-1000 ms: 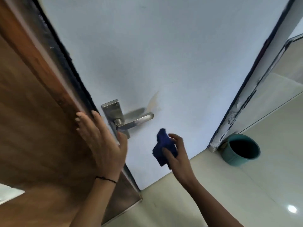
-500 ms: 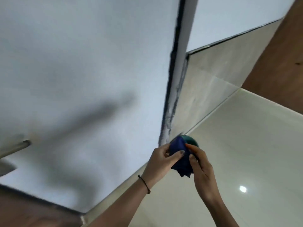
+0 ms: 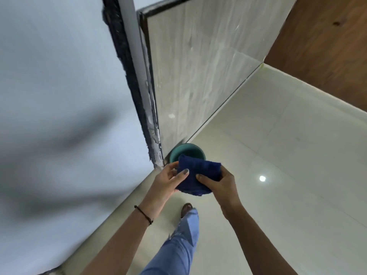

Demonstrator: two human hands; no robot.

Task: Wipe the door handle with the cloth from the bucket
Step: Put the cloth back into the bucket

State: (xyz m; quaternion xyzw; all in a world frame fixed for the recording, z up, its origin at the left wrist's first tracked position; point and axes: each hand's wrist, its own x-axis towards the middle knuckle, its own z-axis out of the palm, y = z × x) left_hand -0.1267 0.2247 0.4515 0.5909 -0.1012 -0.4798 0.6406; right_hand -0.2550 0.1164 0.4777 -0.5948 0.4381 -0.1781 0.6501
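A dark blue cloth (image 3: pixel 199 176) is spread between both hands at the middle of the view. My left hand (image 3: pixel 168 181) pinches its left edge with the thumb on top. My right hand (image 3: pixel 216 185) grips its right side. Just beyond the cloth, a teal bucket (image 3: pixel 178 151) stands on the floor against the door frame's foot; the cloth hides its near rim. The door handle is out of view.
The white door (image 3: pixel 59 86) fills the left side, with its dark frame edge (image 3: pixel 135 86) running down to the bucket. A pale tiled wall (image 3: pixel 198 66) and glossy floor (image 3: pixel 278 175) lie to the right. My leg in blue jeans (image 3: pixel 178 245) steps forward below the hands.
The view has swung right, away from the handle, toward the bucket. My left hand left the door edge and joined the right on the cloth, which is now held flatter and wider.
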